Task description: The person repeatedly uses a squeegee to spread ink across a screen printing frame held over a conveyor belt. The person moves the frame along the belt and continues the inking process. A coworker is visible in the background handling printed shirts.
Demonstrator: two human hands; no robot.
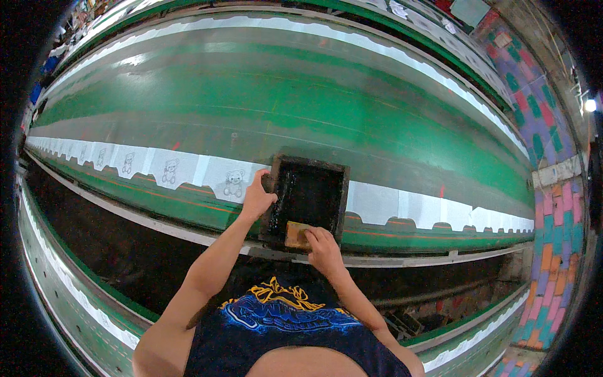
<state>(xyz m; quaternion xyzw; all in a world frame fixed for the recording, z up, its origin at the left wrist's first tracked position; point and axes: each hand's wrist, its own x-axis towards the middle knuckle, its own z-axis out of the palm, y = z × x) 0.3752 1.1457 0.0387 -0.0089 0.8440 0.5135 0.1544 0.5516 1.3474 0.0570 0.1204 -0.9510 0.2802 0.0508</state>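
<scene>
A dark screen-printing frame [345, 196] lies across the row of white fabric pieces [206, 168] on the near side of the green table. Its inside is black, and the fabric beneath is hidden. With fingers curled over the frame's left side, my left hand [256, 200] grips it. My right hand [325, 252] is closed on a yellowish-brown squeegee [295, 235] at the frame's near end, inside its rim. Just left of the frame, a piece of fabric bears a dark outlined bear print [234, 183]; several more prints run off leftward. Pieces to the right look plain white.
The long green table [301, 100] carries a second white fabric strip [276, 24] along its far edge. A pale rail [402, 260] borders its near side, beside a dark gap. Other long tables stand beyond and behind me. At right is a multicoloured brick-patterned surface [546, 270].
</scene>
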